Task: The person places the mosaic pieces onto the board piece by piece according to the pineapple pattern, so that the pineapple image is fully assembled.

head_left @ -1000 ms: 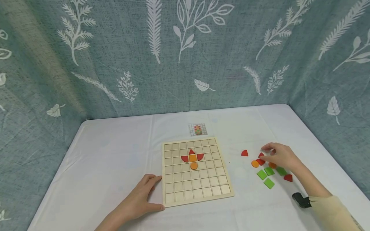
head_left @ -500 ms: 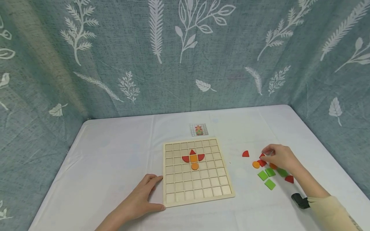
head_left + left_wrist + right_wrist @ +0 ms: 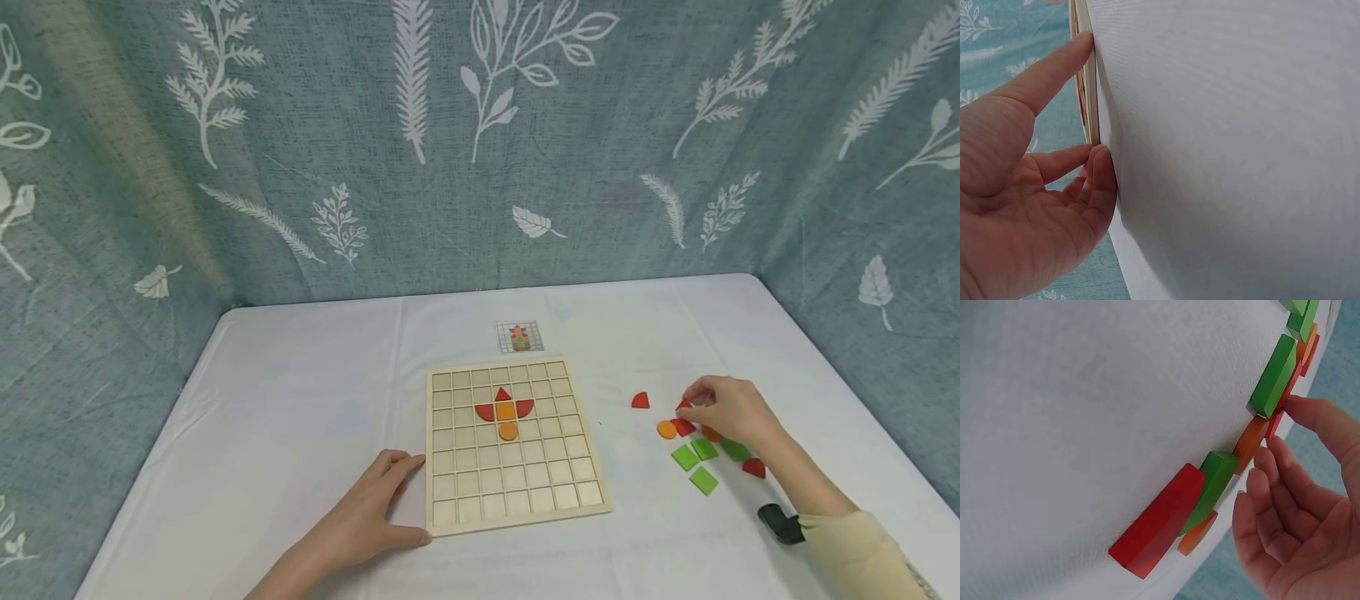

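A wooden grid board (image 3: 492,506) lies flat on the table. In its cells are a red triangle (image 3: 502,395), an orange square (image 3: 506,410), two red quarter-circle pieces (image 3: 484,412) and an orange disc (image 3: 508,431). My left hand (image 3: 360,517) rests at the board's left side, its thumb at the near corner and fingertips against the edge. At the right, my right hand (image 3: 731,408) pinches a small red piece (image 3: 1274,425) between thumb and forefinger, low over the loose pieces; fingers hide part of its shape.
Several green squares (image 3: 703,480), orange discs (image 3: 667,430) and red pieces (image 3: 754,467) lie loose around my right hand. One red quarter circle (image 3: 640,401) sits apart, towards the board. Behind the board is a small pattern card (image 3: 519,337). A patterned curtain (image 3: 450,242) hangs behind.
The view has shifted slightly. Both hands keep nearly the same place; the right fingers stay at the same red piece.
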Demonstrator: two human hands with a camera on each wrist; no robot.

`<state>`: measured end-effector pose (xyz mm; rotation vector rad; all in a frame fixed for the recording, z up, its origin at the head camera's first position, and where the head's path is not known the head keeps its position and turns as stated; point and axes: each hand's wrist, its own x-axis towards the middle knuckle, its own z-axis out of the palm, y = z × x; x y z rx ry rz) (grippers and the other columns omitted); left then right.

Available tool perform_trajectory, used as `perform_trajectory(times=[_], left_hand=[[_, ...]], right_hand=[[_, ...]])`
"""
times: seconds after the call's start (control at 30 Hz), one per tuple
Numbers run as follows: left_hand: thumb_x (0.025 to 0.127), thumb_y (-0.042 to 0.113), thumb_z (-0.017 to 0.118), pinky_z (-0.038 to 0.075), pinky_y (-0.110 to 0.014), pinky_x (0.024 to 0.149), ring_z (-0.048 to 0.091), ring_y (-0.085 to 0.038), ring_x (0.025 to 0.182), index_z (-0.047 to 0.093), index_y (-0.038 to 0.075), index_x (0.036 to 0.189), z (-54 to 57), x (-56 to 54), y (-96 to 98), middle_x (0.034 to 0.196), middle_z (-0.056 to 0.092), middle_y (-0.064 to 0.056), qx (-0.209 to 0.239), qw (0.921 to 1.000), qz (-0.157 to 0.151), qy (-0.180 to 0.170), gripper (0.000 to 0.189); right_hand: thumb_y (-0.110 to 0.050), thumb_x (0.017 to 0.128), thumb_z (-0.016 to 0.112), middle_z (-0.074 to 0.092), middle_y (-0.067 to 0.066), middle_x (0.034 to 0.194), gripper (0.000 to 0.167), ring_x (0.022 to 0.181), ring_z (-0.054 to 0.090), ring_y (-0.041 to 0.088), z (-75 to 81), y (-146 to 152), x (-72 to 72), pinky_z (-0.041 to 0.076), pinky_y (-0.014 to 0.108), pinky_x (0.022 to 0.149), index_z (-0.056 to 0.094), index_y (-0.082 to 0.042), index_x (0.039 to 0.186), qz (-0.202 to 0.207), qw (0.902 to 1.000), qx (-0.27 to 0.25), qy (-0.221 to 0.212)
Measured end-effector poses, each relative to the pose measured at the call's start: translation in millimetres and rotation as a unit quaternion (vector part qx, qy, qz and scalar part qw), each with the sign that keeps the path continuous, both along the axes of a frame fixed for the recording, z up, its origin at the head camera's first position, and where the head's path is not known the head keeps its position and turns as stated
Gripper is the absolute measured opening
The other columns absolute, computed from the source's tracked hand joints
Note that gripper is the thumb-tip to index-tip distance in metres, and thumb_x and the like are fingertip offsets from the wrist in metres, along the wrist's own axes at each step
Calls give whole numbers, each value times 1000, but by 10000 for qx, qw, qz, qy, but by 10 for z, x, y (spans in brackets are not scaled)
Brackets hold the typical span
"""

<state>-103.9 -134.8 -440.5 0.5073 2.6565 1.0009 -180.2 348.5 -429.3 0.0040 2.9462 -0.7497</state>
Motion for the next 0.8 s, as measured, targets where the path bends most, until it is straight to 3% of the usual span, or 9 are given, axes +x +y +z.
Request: perform_trajectory(times=[0.3, 0.6, 0.8], left_hand=[[69, 39, 87, 44, -36, 91, 47, -13, 103, 45, 3, 142, -16, -4, -8, 129, 42, 0, -14, 10000, -9, 28, 91], [70, 38, 87, 44, -34, 89, 46, -13, 101, 45, 2, 142, -21, -7, -12, 128, 43, -1, 26, 9999, -67, 71, 91], [70, 37, 87, 44, -33, 88, 46, -13, 100, 46, 1, 142, -23, -1, -16, 127, 43, -1, -6, 9999, -62, 134, 91]], right_hand=[[-26, 83, 76, 64, 5, 84, 32, 65, 52, 18, 64, -89, 2, 46, 31, 55, 68, -2, 102, 54, 9991, -102, 397], [-24, 83, 78, 69, 4, 90, 27, 66, 56, 16, 125, -427, -18, 45, 29, 49, 71, -7, 102, 186, 9947, -583, 824], [-26, 83, 78, 67, 0, 83, 23, 72, 55, 17, 121, -685, -33, 45, 27, 50, 72, -12, 100, 251, 9909, -946, 927]])
